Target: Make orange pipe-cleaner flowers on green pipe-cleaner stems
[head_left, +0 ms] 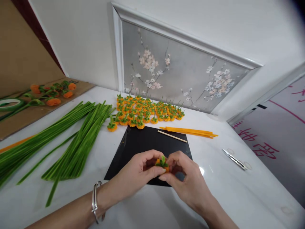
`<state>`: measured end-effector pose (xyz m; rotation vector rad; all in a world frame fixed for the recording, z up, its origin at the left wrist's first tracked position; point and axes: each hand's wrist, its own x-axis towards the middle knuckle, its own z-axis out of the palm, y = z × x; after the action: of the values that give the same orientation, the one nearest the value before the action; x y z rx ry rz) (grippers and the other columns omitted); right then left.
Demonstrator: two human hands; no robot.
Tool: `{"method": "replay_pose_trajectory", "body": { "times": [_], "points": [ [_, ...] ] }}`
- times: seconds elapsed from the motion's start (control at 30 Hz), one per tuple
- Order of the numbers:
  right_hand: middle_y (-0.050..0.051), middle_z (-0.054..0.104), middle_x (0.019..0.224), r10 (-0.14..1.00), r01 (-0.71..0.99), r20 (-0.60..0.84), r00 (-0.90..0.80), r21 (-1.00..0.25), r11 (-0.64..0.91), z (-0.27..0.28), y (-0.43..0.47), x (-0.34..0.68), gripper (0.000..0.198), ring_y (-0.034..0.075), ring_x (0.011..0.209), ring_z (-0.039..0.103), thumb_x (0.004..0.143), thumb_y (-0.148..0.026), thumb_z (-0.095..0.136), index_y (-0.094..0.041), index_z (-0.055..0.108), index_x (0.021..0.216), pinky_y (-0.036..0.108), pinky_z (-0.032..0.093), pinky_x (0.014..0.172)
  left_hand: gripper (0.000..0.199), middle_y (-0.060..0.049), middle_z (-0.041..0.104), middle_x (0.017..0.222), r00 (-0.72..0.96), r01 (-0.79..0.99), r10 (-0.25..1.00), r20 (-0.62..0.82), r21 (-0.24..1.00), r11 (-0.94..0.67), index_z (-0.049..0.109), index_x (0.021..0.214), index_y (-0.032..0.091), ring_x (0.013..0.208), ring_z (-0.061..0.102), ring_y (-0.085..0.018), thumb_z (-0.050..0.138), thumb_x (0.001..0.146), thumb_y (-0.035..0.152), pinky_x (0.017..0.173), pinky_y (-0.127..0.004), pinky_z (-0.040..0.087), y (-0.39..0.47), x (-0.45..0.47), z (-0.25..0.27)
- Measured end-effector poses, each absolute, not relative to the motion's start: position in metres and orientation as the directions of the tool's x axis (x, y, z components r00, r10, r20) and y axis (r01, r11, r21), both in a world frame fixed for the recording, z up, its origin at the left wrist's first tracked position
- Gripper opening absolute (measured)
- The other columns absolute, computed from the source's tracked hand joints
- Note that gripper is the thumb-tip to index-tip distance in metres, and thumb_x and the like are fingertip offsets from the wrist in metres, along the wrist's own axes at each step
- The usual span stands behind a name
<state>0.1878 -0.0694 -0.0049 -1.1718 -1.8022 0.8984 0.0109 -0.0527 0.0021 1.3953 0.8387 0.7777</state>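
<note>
Between my two hands is a small orange pumpkin (162, 163) of fuzzy pipe cleaner, with a green top and stem pointing up. My left hand (145, 167), silver bangles at the wrist, pinches it from the left with thumb and fingers. From the right, my right hand (184, 176) closes thumb and fingertips on its side. Both hands are above a black mat (133, 152). A thin wooden stick (172, 136) lies across the mat's far edge. Beside it rests a bundle of orange pipe cleaners (190, 131).
Rows of finished orange pumpkins (147, 111) stand by the wall. Green pipe cleaners (78, 146) spread over the left side. Scissors (234, 159) lie at right. On cardboard (26, 119) at far left are a pumpkin branch (53, 101) and a tape roll (10, 105).
</note>
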Motion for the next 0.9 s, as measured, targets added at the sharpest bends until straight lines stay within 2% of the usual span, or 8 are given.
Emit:
{"method": "replay_pose_trajectory", "body": {
  "times": [0.17, 0.33, 0.5, 0.67, 0.8, 0.9],
  "points": [
    [0.0, 0.058, 0.077, 0.948, 0.379, 0.174, -0.267, -0.885, 0.269, -0.004, -0.071, 0.184, 0.011, 0.013, 0.067, 0.058, 0.079, -0.02, 0.062, -0.021, 0.052, 0.083, 0.025, 0.052, 0.062, 0.017, -0.002, 0.067, 0.091, 0.528, 0.062, 0.848, -0.037, 0.998, 0.005, 0.067, 0.094, 0.017, 0.087, 0.059, -0.018, 0.052, 0.084, 0.017, 0.078, -0.029, 0.045, -0.052, 0.009, 0.005],
    [0.0, 0.058, 0.079, 0.945, 0.342, 0.177, -0.275, -0.901, 0.268, -0.003, -0.071, 0.185, 0.008, 0.013, 0.069, 0.058, 0.082, -0.019, 0.059, -0.02, 0.052, 0.083, 0.025, 0.052, 0.064, 0.017, -0.002, 0.065, 0.093, 0.55, 0.093, 0.834, -0.031, 0.995, -0.024, 0.064, 0.093, 0.018, 0.09, 0.059, -0.018, 0.05, 0.086, 0.016, 0.081, -0.03, 0.044, -0.051, 0.008, 0.007],
    [-0.001, 0.06, 0.081, 0.953, 0.312, 0.079, -0.293, -0.934, 0.174, -0.003, -0.067, 0.193, 0.022, 0.014, 0.074, 0.06, 0.074, -0.017, 0.069, -0.021, 0.054, 0.089, 0.026, 0.052, 0.068, 0.025, -0.003, 0.063, 0.102, 0.592, -0.008, 0.806, -0.017, 1.0, 0.027, 0.048, 0.112, 0.022, 0.095, 0.057, -0.017, 0.051, 0.088, 0.017, 0.081, -0.029, 0.042, -0.054, 0.007, 0.01],
    [0.0, 0.061, 0.084, 0.94, 0.221, 0.069, -0.334, -0.964, 0.149, 0.004, -0.062, 0.203, 0.022, 0.013, 0.076, 0.06, 0.079, -0.021, 0.066, -0.021, 0.06, 0.1, 0.025, 0.051, 0.07, 0.024, -0.001, 0.063, 0.1, 0.592, 0.042, 0.806, -0.014, 0.999, -0.014, 0.041, 0.11, 0.023, 0.083, 0.051, -0.013, 0.048, 0.089, 0.014, 0.071, -0.025, 0.037, -0.054, 0.004, 0.011],
    [0.001, 0.06, 0.081, 0.949, 0.204, 0.092, -0.302, -0.966, 0.158, 0.004, -0.063, 0.198, 0.012, 0.012, 0.071, 0.059, 0.081, -0.027, 0.065, -0.02, 0.061, 0.09, 0.024, 0.051, 0.065, 0.024, 0.0, 0.062, 0.097, 0.601, 0.006, 0.799, -0.021, 1.0, 0.021, 0.039, 0.11, 0.023, 0.078, 0.05, -0.011, 0.047, 0.091, 0.013, 0.068, -0.024, 0.036, -0.054, 0.004, 0.01],
    [-0.001, 0.058, 0.075, 0.963, 0.141, 0.059, -0.261, -0.985, 0.098, 0.0, -0.064, 0.193, 0.017, 0.011, 0.063, 0.058, 0.081, -0.033, 0.064, -0.019, 0.056, 0.081, 0.024, 0.052, 0.06, 0.022, -0.002, 0.062, 0.1, 0.63, -0.082, 0.776, -0.021, 0.992, 0.093, 0.039, 0.109, 0.022, 0.083, 0.054, -0.011, 0.046, 0.091, 0.011, 0.072, -0.024, 0.038, -0.054, 0.005, 0.012]
  ]
}}
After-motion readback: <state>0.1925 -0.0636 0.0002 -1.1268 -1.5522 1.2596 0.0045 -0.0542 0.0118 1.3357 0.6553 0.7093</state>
